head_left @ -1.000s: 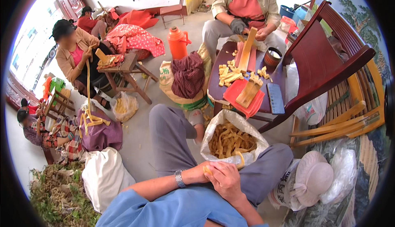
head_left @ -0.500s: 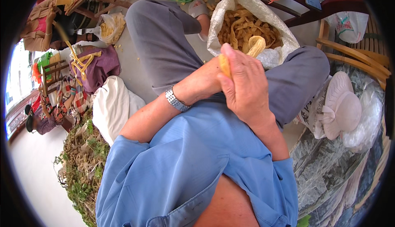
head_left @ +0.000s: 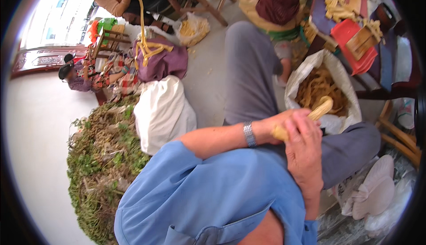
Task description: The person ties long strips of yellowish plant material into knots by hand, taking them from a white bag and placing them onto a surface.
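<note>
My left hand [head_left: 279, 121], with a silver watch on its wrist, is closed around a bundle of pale yellow strips [head_left: 325, 107]. My right hand [head_left: 305, 140] is closed over the same bundle from the near side, its fingers overlapping the left hand. A looped end of the bundle sticks out at the far right of my hands, and a short end shows beside my left wrist. The middle is hidden. Just beyond my hands stands an open white woven sack [head_left: 353, 78], holding many darker yellow-brown strips [head_left: 320, 89].
A purple cloth [head_left: 166, 65] with yellow strips on it lies at far left, near a seated co-worker [head_left: 113, 1]. A white cloth sack [head_left: 162, 116] and a plant heap [head_left: 104, 156] lie left. At right are a table with red cloth [head_left: 348, 34] and a pale hat [head_left: 377, 187].
The view has swung left, so the surroundings sit further right. My hands stay closed together on the bundle, and more of its far end shows now.
</note>
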The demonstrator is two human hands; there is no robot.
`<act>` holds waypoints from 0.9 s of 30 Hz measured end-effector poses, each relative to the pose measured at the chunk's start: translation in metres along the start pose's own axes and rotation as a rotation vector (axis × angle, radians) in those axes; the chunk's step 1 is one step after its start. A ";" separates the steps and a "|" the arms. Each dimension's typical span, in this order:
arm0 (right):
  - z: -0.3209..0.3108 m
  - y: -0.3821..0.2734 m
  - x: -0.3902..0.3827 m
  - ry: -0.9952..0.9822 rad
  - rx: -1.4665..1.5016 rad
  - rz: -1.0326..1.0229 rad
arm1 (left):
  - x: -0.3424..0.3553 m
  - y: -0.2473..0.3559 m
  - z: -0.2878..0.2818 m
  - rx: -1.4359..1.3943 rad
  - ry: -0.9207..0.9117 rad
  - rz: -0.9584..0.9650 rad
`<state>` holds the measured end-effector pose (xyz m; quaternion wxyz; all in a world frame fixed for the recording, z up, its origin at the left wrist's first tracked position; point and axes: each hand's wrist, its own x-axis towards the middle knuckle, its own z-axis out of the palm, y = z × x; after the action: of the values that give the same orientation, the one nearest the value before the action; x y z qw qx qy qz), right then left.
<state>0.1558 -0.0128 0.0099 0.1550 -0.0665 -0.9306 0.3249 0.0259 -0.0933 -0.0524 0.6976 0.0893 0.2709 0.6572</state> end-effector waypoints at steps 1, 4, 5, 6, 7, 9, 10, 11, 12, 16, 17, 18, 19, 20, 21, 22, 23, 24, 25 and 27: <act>0.005 0.007 -0.004 0.020 0.025 -0.027 | 0.004 -0.007 -0.005 -0.180 0.034 -0.048; 0.007 0.018 -0.008 0.061 0.003 -0.123 | 0.014 -0.014 -0.019 -0.389 -0.060 -0.139; 0.007 0.016 -0.002 0.072 -0.065 -0.118 | 0.014 -0.010 -0.017 -0.436 -0.153 -0.117; 0.008 0.009 0.003 0.079 -0.123 -0.108 | 0.013 -0.010 -0.016 -0.488 -0.236 -0.096; 0.010 0.004 0.007 0.086 -0.187 -0.089 | 0.017 -0.016 -0.018 -0.298 -0.219 0.032; 0.017 0.008 0.012 0.105 -0.194 -0.084 | 0.028 -0.034 -0.029 0.084 -0.166 0.304; 0.018 0.009 0.018 0.145 -0.170 -0.095 | 0.029 -0.041 -0.027 0.181 -0.107 0.392; 0.018 0.010 0.024 0.183 -0.144 -0.107 | 0.029 -0.050 -0.024 0.279 -0.036 0.476; 0.017 0.013 0.028 0.158 -0.138 -0.111 | 0.030 -0.060 -0.019 0.282 0.048 0.514; 0.024 0.022 0.020 0.124 -0.122 -0.118 | 0.024 -0.059 -0.030 0.181 0.054 0.366; 0.023 0.024 0.017 0.119 -0.126 -0.110 | 0.015 -0.050 -0.042 0.137 -0.017 0.254; 0.022 0.026 0.012 0.105 -0.119 -0.108 | 0.007 -0.048 -0.050 0.088 -0.076 0.147; 0.022 0.028 0.009 0.090 -0.113 -0.106 | 0.010 -0.054 -0.053 0.036 -0.057 0.147; 0.019 0.027 0.007 0.119 -0.138 -0.095 | 0.019 -0.063 -0.054 -0.015 -0.038 0.147; 0.017 0.030 0.004 0.135 -0.150 -0.096 | 0.022 -0.060 -0.046 -0.133 -0.004 0.121; 0.015 0.031 0.000 0.150 -0.159 -0.105 | 0.024 -0.056 -0.035 -0.249 0.036 0.102; 0.013 0.031 -0.001 0.164 -0.167 -0.115 | 0.023 -0.050 -0.024 -0.275 0.019 0.091; 0.011 0.030 0.000 0.197 -0.188 -0.143 | 0.022 -0.042 -0.014 -0.297 0.005 0.083; 0.011 0.028 0.002 0.206 -0.194 -0.176 | 0.020 -0.036 -0.011 -0.319 -0.009 0.078; 0.010 0.027 0.007 0.223 -0.211 -0.244 | 0.039 -0.050 -0.036 -0.495 -0.164 0.058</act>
<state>0.1466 0.0042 -0.0128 0.2874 -0.0044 -0.9377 0.1950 0.0513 -0.0699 -0.1173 0.6988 -0.0233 0.0419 0.7137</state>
